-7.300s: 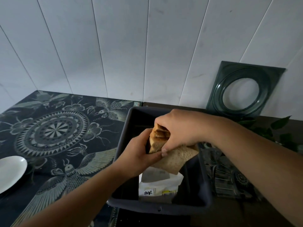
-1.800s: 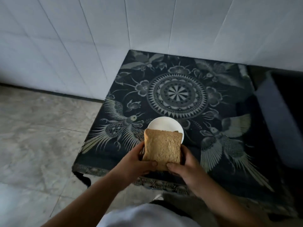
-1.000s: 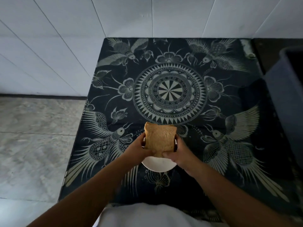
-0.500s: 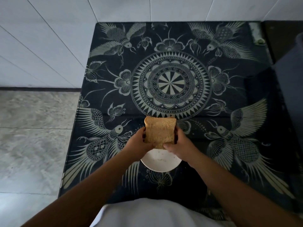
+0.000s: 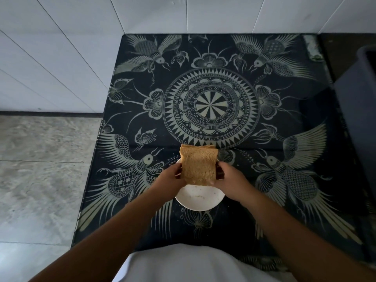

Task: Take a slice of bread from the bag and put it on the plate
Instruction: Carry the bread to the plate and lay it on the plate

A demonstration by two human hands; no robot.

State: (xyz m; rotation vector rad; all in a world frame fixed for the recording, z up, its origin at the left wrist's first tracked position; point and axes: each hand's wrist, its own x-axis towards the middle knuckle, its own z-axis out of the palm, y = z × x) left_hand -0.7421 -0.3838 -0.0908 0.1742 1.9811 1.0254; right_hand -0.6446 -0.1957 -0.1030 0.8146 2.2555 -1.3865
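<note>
A brown slice of bread is held upright and slightly tilted just above the far half of a small white plate. My left hand pinches its left edge and my right hand pinches its right edge. There seems to be more than one slice at the top edge, but I cannot tell for sure. The plate has a few crumbs on it and lies near the front of a dark patterned cloth. The bread bag is out of view.
A dark grey bin stands at the right edge on the cloth. White panelled wall runs behind and to the left. Grey stone floor lies left of the table. My white shirt fills the bottom.
Since the earliest frame the bread came out of the bag in the bin and was carried left over the plate. In the last half second the hands and bread have barely moved.
</note>
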